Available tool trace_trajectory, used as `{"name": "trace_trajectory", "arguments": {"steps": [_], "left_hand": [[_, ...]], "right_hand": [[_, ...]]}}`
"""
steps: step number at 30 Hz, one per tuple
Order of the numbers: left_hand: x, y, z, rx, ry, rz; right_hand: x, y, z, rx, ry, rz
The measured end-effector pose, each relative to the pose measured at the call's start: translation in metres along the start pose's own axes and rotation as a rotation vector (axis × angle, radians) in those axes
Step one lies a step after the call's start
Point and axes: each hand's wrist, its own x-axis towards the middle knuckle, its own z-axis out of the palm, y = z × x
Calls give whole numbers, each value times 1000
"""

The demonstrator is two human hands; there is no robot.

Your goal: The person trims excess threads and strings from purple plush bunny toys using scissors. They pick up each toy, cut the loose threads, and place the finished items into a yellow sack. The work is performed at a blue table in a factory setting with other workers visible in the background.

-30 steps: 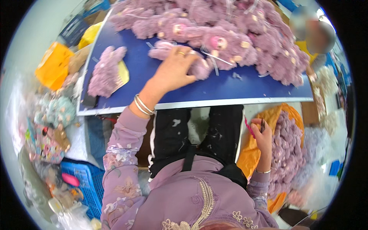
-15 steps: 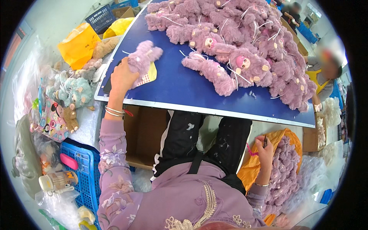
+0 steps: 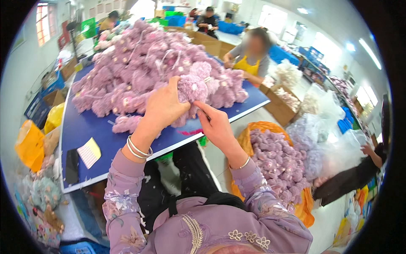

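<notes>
My left hand (image 3: 166, 105) grips a fluffy purple plush toy (image 3: 193, 88) and holds it up over the front edge of the blue table (image 3: 80, 127). Its fingers close round the toy's side. My right hand (image 3: 215, 127) touches the toy's lower end with thumb and fingertips brought together; whatever they pinch is too small or hidden to name. Below the toy, a blurred bright pink strand (image 3: 191, 132) shows at the table edge. Behind both hands rises a large pile of similar purple plush toys (image 3: 139, 70) with white strings.
A dark flat object (image 3: 72, 166) and a yellow-and-white paper (image 3: 89, 153) lie at the table's left. An orange bag (image 3: 308, 211) of purple plush stands on the floor at right. Opposite sits a person in a yellow apron (image 3: 249, 64), near an open cardboard box (image 3: 279, 106).
The plush toy in my left hand moved right, off the paper. My right hand rose from beside the orange bag to the toy; its dark pointed tool no longer shows. The view swung up and right.
</notes>
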Motion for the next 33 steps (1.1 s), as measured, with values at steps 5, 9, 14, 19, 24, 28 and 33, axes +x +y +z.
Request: {"name": "trace_trajectory", "arguments": {"steps": [5,9,14,19,24,28,33], "left_hand": [[23,50,25,-80,-75,104],[37,80,55,-70,-31,242],[39,100,51,-48,-14,318],[29,126,50,-165,-69,343],[28,133,51,-167,-64,340],[20,137,39,-112,-54,311],[28,118,36,-4,39,358]], "right_hand": [[-9,-7,-48,-83,202,6],[-18,0,-78,-126,266,72],[-23,-18,-95,-223,320,27],[-38,-12,-112,-270,372,12],[-47,-20,-120,-229,375,26],[-47,-15,-111,-215,392,-5],[-34,-22,-94,-156,371,35]]}}
